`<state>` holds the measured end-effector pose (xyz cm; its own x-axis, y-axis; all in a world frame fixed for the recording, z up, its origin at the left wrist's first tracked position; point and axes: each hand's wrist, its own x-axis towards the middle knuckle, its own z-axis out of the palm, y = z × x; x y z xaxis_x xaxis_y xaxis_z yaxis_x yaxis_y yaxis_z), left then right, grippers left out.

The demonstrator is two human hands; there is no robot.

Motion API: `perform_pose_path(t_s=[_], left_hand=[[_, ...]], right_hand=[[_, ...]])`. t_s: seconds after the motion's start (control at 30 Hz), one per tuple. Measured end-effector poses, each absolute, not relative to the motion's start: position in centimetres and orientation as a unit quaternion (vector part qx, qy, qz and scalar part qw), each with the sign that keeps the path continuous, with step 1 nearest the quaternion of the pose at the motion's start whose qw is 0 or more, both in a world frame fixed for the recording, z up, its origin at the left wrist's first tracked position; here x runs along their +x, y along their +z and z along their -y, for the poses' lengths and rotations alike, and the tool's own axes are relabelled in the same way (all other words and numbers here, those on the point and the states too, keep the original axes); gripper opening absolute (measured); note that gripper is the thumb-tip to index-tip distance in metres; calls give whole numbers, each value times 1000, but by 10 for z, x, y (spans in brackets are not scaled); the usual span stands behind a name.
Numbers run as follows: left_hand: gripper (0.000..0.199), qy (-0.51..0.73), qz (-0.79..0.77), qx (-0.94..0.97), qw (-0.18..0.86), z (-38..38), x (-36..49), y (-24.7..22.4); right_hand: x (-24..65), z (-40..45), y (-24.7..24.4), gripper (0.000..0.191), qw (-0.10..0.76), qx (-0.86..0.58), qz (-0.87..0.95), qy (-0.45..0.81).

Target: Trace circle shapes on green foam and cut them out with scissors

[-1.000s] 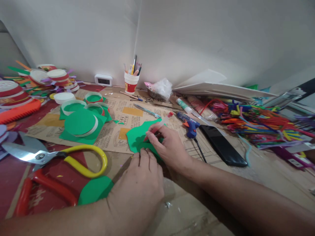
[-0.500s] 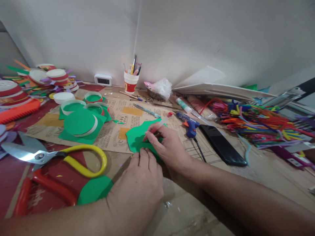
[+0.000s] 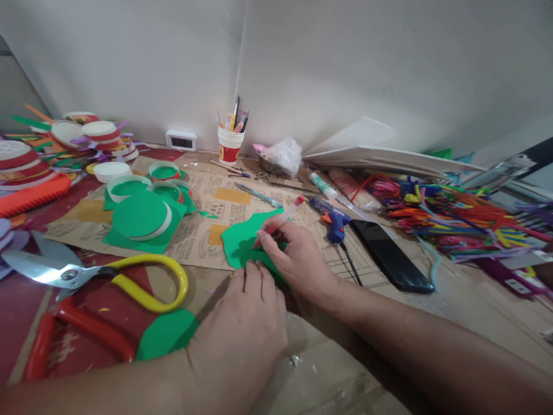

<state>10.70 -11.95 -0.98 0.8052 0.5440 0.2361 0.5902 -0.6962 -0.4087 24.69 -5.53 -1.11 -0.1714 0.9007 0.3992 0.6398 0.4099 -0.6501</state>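
Observation:
A pen with a clear barrel and red end is gripped in my right hand, fingers closed round it. Its tip points down at a green paper sheet with an irregular cut edge; the tip itself is partly hidden. My left hand lies over the near edge of that sheet, fingers flat and side by side, pressing on it. Part of the sheet is hidden beneath both hands. Beside my left wrist is a green paper disc, partly covered by the forearm.
Large scissors lie open at left. Beyond them are paper rings on green paper. A blue glue gun and black phone lie right of my hand. A cup of pens stands at the back; pipe cleaners pile at right.
My right hand and the pen have shifted very slightly to the right over the green sheet. My left hand stays in place.

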Motion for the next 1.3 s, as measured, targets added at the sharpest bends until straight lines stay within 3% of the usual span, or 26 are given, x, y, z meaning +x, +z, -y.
perform_pose_path(t_s=[0.37,1.3], left_hand=[[36,-42,309,-922,230,118,107,-7],[37,-54,309,-922,227,119,108,-7]], right_hand=[[248,55,-11,18,410,-522,725,183],[248,55,-11,15,383,-524,742,170]])
